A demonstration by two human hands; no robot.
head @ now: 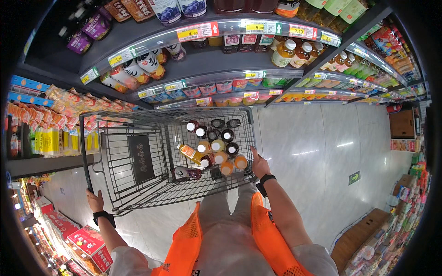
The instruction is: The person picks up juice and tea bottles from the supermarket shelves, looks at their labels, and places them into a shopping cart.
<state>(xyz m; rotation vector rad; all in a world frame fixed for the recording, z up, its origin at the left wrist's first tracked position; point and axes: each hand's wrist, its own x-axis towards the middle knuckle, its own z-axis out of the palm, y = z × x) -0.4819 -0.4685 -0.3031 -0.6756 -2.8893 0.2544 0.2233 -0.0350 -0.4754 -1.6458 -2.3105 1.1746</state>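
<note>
A wire shopping cart (pixel 138 203) stands crosswise before me, its handle at the left. My left hand (pixel 95 201) is closed around the near end of the handle bar (pixel 85 162). At the opposite end, my right hand (pixel 260 165) grips the near corner of the cart's rim. Juice bottles gather at the right end of the basket: several upright dark bottles with white or black caps (pixel 232 149), and orange ones (pixel 240 162). An orange juice bottle (pixel 190 154) lies tilted beside them, and a dark-labelled bottle (pixel 187 173) lies on its side near the basket's near wall.
Drink shelves (pixel 207 65) run along the far side of the cart. Packaged snacks hang on a rack (pixel 48 114) at the left. Red boxes (pixel 86 241) are stacked at lower left; a brown display base (pixel 362 238) is at lower right. Tiled floor (pixel 310 155) shows right of the cart.
</note>
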